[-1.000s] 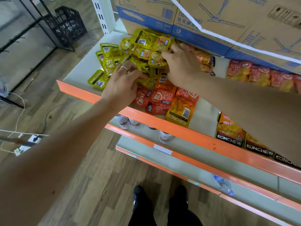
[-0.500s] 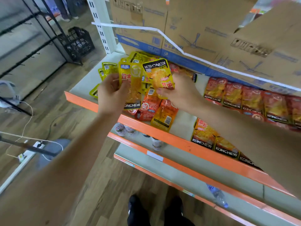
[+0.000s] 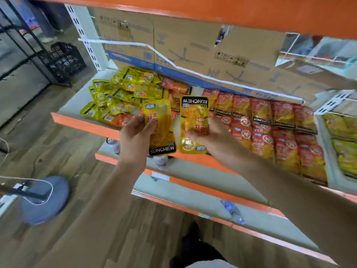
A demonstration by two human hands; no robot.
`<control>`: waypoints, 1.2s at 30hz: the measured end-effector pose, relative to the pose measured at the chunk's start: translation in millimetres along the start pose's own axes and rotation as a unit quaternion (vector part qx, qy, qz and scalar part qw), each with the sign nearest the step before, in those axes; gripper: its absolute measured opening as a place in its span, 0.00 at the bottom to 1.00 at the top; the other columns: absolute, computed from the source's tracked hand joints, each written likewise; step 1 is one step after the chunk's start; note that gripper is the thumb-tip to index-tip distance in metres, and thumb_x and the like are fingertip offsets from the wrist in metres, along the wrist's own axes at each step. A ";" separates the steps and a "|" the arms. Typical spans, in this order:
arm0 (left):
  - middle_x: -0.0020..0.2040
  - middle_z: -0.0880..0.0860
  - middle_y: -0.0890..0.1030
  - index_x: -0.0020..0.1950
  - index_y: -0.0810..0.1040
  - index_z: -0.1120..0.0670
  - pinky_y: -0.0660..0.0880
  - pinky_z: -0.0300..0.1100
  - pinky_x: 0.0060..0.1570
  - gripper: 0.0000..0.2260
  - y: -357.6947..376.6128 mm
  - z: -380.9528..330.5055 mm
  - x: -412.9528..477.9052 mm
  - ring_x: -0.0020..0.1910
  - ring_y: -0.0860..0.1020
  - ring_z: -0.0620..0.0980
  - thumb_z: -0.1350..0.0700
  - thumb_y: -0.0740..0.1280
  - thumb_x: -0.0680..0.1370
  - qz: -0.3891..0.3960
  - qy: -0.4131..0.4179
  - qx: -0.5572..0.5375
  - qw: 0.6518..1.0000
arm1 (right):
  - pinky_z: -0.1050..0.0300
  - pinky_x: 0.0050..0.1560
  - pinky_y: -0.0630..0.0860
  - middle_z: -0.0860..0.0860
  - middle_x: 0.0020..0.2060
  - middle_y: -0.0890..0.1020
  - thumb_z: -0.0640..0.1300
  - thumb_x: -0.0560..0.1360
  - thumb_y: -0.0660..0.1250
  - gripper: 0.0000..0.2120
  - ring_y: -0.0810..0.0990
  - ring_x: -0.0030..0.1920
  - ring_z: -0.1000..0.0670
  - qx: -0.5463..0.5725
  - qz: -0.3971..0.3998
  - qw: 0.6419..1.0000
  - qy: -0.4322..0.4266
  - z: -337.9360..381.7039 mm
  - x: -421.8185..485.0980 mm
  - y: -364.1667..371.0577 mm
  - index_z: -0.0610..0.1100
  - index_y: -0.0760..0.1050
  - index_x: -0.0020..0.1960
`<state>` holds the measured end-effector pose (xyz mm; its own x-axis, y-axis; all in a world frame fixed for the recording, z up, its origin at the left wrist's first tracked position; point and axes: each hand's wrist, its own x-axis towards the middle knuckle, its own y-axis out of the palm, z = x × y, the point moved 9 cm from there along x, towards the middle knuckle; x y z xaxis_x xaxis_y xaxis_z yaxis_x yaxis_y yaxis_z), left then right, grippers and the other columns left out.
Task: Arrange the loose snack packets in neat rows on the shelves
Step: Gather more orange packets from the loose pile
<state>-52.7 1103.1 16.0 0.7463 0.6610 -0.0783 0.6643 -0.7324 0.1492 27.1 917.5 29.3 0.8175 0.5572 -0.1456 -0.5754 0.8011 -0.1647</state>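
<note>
Left hand [image 3: 135, 135] grips an upright yellow packet [image 3: 160, 127]; right hand [image 3: 208, 133] pinches an upside-down orange packet [image 3: 194, 124]; both held just before the shelf [image 3: 81, 123]; loose pile [image 3: 123, 95] left, neat rows [image 3: 270, 120] right.

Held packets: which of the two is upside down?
The right-hand packet, held by the right hand: its KONCHEW band sits on top, inverted. The left-hand packet, in the left hand, reads upright at its bottom.

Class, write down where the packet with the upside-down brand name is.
The upside-down packet is mid-frame in the head view, held by the right hand, just right of the upright packet in the left hand.
</note>
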 end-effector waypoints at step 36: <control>0.38 0.49 0.83 0.47 0.83 0.52 0.75 0.48 0.39 0.04 371.8 74.9 -270.6 0.39 0.79 0.50 0.59 0.71 0.74 0.229 -0.061 0.062 0.969 | 0.47 0.52 0.82 0.48 0.44 0.86 0.38 0.64 0.78 0.14 0.84 0.45 0.48 0.152 -0.205 0.964 0.071 -82.3 -335.2 -395.8 0.42 0.82 0.49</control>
<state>-4.5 639.7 18.8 0.9587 0.2423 -0.1488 0.2555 -0.9637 0.0774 -21.2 395.7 63.0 0.9508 0.1617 -0.2642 -0.1526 0.9868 0.0545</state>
